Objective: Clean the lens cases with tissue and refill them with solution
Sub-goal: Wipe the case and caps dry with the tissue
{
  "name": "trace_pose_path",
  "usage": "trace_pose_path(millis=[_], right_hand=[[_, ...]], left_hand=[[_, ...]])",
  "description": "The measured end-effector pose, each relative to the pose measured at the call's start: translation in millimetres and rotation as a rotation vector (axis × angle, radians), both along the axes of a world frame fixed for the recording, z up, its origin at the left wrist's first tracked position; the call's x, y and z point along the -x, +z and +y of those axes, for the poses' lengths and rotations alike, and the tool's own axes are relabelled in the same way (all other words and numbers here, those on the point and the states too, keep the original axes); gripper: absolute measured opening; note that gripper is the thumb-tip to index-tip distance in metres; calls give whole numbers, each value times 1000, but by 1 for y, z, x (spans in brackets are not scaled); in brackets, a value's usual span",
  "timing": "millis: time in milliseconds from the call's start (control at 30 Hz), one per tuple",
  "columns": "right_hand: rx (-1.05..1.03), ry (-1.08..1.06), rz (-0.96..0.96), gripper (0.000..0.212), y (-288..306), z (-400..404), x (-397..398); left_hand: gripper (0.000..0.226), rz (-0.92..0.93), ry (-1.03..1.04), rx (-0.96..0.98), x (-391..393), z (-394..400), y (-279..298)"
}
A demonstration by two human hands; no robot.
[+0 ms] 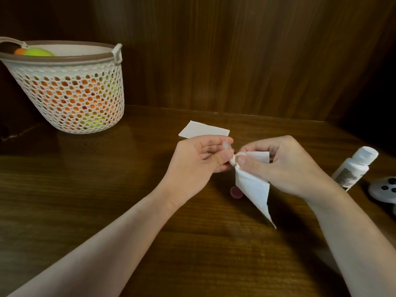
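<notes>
Head camera looks down at a dark wooden table (107, 200) where both hands meet just above its middle. A lens case (227, 146) shows only as a small clear, glossy plastic piece between the fingertips of the left hand (199, 163); most of it is hidden, so its full shape cannot be told. A white tissue (255, 185) has one corner twisted into a tight wad that presses against the case, while the rest hangs down in a long loose triangle toward the table. Below the hands, partly behind the tissue, a small round pink cap (235, 192) lies on the wood.

At the right stands a white bottle (354, 168), tilted, with a white cap and a grey printed label; the print is too blurred to read.

The left hand is curled, thumb and fingers pinching the case. The right hand (285, 166) is also curled, thumb and forefinger pinching the twisted part of the tissue right against the case.

Beyond the hands a second folded tissue (203, 130) lies flat. A white mesh basket (72, 88) with orange and yellow-green balls sits at the far left, and a white controller (383, 189) lies just beside the bottle at the right edge.
</notes>
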State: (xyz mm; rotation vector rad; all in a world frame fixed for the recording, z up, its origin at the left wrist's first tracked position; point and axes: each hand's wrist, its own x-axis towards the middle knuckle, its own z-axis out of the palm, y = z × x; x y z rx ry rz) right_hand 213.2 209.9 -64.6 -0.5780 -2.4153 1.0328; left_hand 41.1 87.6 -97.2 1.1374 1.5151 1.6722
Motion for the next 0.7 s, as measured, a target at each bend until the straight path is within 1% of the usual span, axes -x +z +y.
trace_pose_path(millis=[100,200,300,400,467,600,700], right_hand=[[-51,-112,9,10,-3,-1,5],[-102,-194,-8,18,-4,-2,9],[-115,-173,-54,22,-4,-1,8],[-85,-101,-61,12,-3,0,5],[-57,-76,-33,10,-2,-1,4],[-44,-142,5,7,-4,-3,7],[-76,-180,-23,10,-4,-4,8]], left_hand=[[30,-22,-15,-19,1,0,-1],[30,-31,-8,-32,2,1,-2],[30,-5,9,-21,1,3,-3],[31,10,14,-2,-1,3,-4],[31,3,11,-3,0,3,-4],[30,-15,-16,-15,2,2,-2],[30,-18,-20,-18,3,2,-2]])
